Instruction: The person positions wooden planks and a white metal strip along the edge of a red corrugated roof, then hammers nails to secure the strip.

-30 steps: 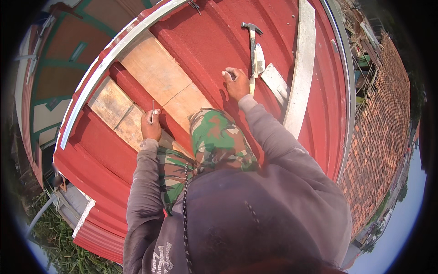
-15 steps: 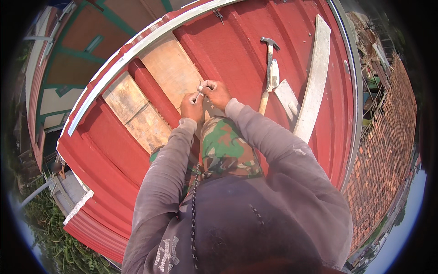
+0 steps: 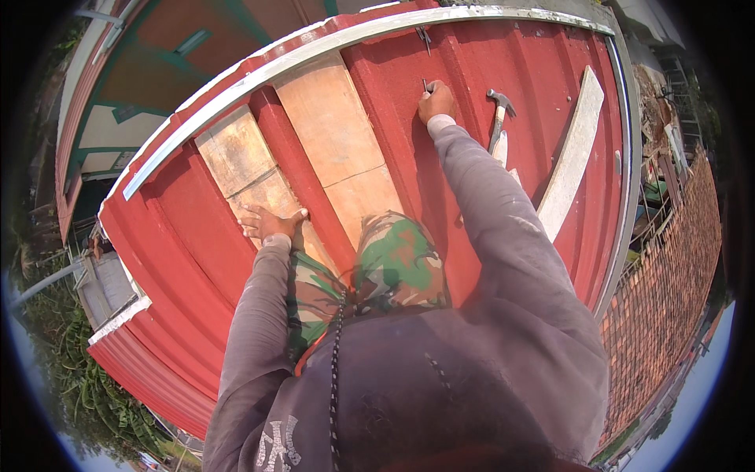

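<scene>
My left hand (image 3: 271, 224) lies with fingers spread on a worn, stained wooden board (image 3: 236, 153), its thumb pointing right. Farther forward, my right hand (image 3: 437, 102) is closed just above the red ribbed metal roof (image 3: 393, 86). A thin dark tip pokes out of its fingers; what it belongs to is too small to tell. To the right of that hand lies a claw hammer (image 3: 500, 110) with a light handle, partly hidden by my right forearm. A small dark tool (image 3: 424, 38), perhaps pliers, rests beyond the hand near the far edge.
Beside the stained board lies a cleaner plywood board (image 3: 334, 126). A long whitish plank (image 3: 572, 153) lies on the right. A pale metal trim (image 3: 259, 79) borders the roof's far edge. Past the right edge is a lower tiled roof (image 3: 661, 291); plants (image 3: 86, 385) grow below left.
My hands, together over the plywood board before, have parted. The left has come down open on the stained board; the right has reached forward and right. The view has shifted a little.
</scene>
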A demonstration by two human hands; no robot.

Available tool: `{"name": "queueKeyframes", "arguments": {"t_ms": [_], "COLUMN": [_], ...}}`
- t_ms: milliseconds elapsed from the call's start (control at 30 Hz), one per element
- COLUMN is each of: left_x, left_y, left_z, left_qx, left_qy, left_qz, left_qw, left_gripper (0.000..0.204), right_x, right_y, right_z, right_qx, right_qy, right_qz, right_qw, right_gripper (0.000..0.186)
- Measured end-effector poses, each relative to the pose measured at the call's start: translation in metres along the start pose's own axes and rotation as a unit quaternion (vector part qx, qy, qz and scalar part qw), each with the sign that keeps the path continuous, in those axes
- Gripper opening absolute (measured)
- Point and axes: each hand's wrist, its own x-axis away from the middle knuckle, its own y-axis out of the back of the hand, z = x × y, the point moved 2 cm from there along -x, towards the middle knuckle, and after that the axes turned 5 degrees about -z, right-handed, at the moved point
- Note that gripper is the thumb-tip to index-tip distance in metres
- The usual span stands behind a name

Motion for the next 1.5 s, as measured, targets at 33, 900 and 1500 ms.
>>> {"name": "queueKeyframes", "arguments": {"t_ms": [33, 900, 1500], "left_x": [0.001, 0.021, 0.038], "left_y": [0.0, 0.019, 0.014], "left_z": [0.003, 0.008, 0.035], "left_qx": [-0.001, 0.036, 0.081], "left_qy": [0.002, -0.019, -0.007], "left_qz": [0.008, 0.012, -0.055], "left_qw": [1.0, 0.999, 0.995], "left_gripper": [0.17, 0.152, 0.151], "right_x": [0.004, 0.217, 0.257], "right_y": [-0.002, -0.063, -0.082], "right_z": [0.004, 0.061, 0.063], "right_qx": [-0.008, 0.203, 0.155], "right_qy": [0.007, 0.266, 0.259], "right_qz": [-0.022, 0.029, -0.02], "right_qw": [1.0, 0.942, 0.953], "right_gripper": [0.023, 0.114, 0.098]}}
